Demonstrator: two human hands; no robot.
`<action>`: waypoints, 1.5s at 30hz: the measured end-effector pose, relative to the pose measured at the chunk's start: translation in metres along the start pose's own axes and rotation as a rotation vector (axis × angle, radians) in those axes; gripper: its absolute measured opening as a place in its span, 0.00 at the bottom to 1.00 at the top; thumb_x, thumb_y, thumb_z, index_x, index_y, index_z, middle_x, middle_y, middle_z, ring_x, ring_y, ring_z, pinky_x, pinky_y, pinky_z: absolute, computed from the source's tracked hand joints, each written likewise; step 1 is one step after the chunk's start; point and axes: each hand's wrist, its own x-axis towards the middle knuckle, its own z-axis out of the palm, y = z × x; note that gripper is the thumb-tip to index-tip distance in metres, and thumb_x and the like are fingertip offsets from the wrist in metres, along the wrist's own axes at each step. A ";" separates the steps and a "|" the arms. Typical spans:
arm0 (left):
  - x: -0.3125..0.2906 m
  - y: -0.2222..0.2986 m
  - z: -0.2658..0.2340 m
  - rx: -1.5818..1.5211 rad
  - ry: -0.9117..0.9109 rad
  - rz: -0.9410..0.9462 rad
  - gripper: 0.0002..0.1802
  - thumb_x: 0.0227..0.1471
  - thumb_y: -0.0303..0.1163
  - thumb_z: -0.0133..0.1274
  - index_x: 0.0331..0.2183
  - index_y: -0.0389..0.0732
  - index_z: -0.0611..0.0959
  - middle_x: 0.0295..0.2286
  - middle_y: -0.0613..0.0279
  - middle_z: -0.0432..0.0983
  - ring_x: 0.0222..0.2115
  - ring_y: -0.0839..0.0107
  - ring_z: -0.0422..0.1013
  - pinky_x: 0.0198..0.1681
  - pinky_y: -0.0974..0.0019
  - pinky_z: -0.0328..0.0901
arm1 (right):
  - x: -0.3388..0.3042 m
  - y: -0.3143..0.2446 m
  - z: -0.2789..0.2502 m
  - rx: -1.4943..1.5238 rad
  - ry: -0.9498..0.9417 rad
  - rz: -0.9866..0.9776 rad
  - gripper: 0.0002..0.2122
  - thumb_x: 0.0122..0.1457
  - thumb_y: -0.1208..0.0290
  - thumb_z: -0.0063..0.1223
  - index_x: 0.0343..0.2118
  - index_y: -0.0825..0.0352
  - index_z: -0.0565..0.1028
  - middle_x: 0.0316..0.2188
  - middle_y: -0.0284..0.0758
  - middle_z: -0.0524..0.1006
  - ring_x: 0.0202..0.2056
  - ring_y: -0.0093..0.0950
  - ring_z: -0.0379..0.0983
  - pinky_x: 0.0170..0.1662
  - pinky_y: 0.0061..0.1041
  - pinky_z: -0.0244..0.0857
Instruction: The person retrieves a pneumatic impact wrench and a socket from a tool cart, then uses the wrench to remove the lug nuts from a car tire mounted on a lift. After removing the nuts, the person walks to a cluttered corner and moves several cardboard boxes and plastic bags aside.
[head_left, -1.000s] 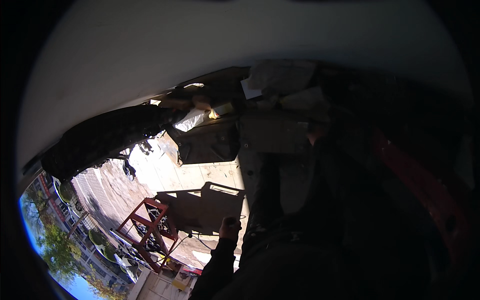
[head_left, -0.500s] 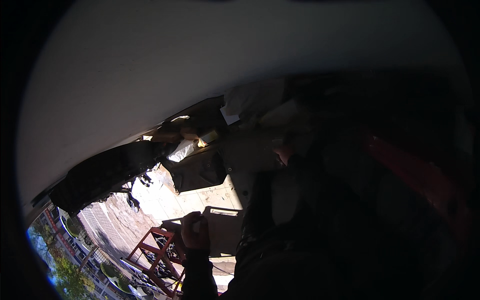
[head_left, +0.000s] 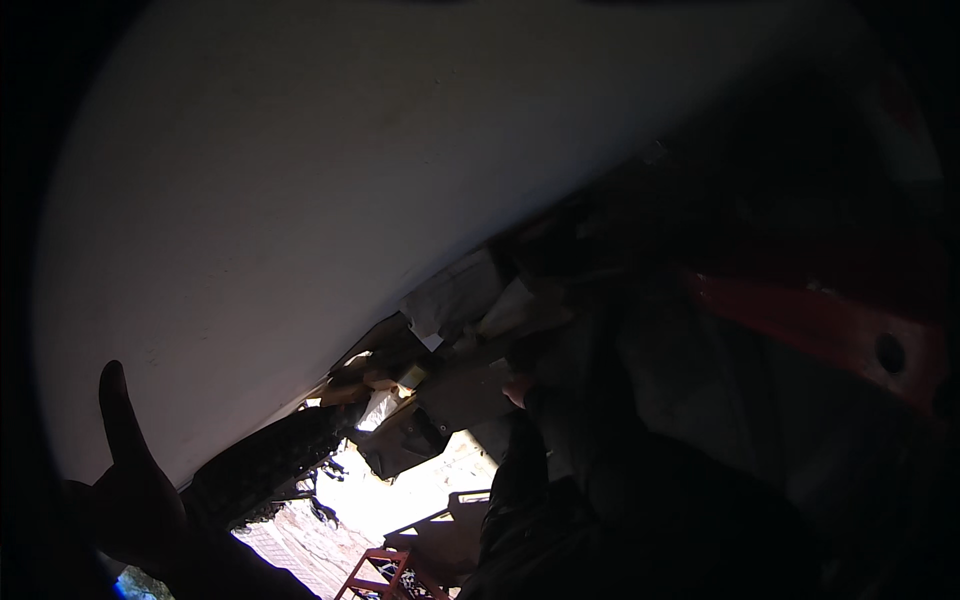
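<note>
Flat dark panel [head_left: 460, 398] with a dull, even face lay near the middle of our view, and we counted one right hand [head_left: 516, 391] at its right end. We could not tell how far the fingers there were bent or whether they gripped the edge. Far to the panel's left, our left hand [head_left: 138, 505] showed as a silhouette against one broad, smooth, pale wall [head_left: 280, 200]. One of its fingers pointed straight up; the others sank into shadow, so we could not tell how open they were, what they held, or whether they touched the wall.

Just left of the panel we saw one crumpled white wrapping [head_left: 378, 409] and one small yellowish box [head_left: 411, 377]. Above it lay two creased, pale, sheet-like pieces [head_left: 455, 295]. Farther left stretched one long, black, rounded piece [head_left: 285, 450] with a ragged lower edge.

Below and to the panel's left, one angular dark board [head_left: 395, 457] bordered sunlit floor [head_left: 395, 505]. Lower still were one brown plate [head_left: 450, 540] with a slot-like opening and one red stand [head_left: 385, 572] of straight bars. Well right of the panel ran one red, glossy beam [head_left: 800, 312] with a dark round hole.
</note>
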 end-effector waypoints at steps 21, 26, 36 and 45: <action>0.066 0.024 -0.040 -0.671 0.133 -0.390 0.65 0.45 0.77 0.59 0.73 0.51 0.55 0.69 0.30 0.47 0.70 0.33 0.49 0.59 0.34 0.69 | -0.087 -0.035 -0.285 -0.203 0.080 0.407 0.14 0.57 0.63 0.56 0.39 0.65 0.86 0.43 0.49 0.84 0.47 0.48 0.81 0.50 0.47 0.72; 0.068 0.027 -0.053 -0.671 -0.005 -0.465 0.63 0.48 0.68 0.65 0.72 0.46 0.56 0.71 0.31 0.43 0.72 0.38 0.45 0.66 0.41 0.62 | -0.051 0.045 -0.389 -0.102 0.208 0.465 0.17 0.53 0.63 0.57 0.40 0.68 0.85 0.44 0.51 0.83 0.49 0.52 0.79 0.53 0.48 0.72; 0.079 0.026 -0.057 -0.633 0.114 -0.350 0.68 0.47 0.67 0.67 0.72 0.39 0.51 0.68 0.23 0.45 0.71 0.34 0.47 0.66 0.36 0.60 | 0.034 0.147 -0.636 -0.236 0.141 0.423 0.18 0.53 0.63 0.56 0.41 0.70 0.84 0.45 0.55 0.82 0.51 0.53 0.78 0.54 0.46 0.72; 0.078 0.021 -0.061 -0.575 0.005 -0.192 0.84 0.43 0.81 0.57 0.63 0.08 0.46 0.63 0.06 0.40 0.68 0.20 0.43 0.71 0.33 0.49 | 0.055 0.272 -0.687 -0.073 0.604 0.558 0.21 0.55 0.66 0.60 0.51 0.69 0.75 0.53 0.54 0.78 0.56 0.50 0.75 0.59 0.45 0.70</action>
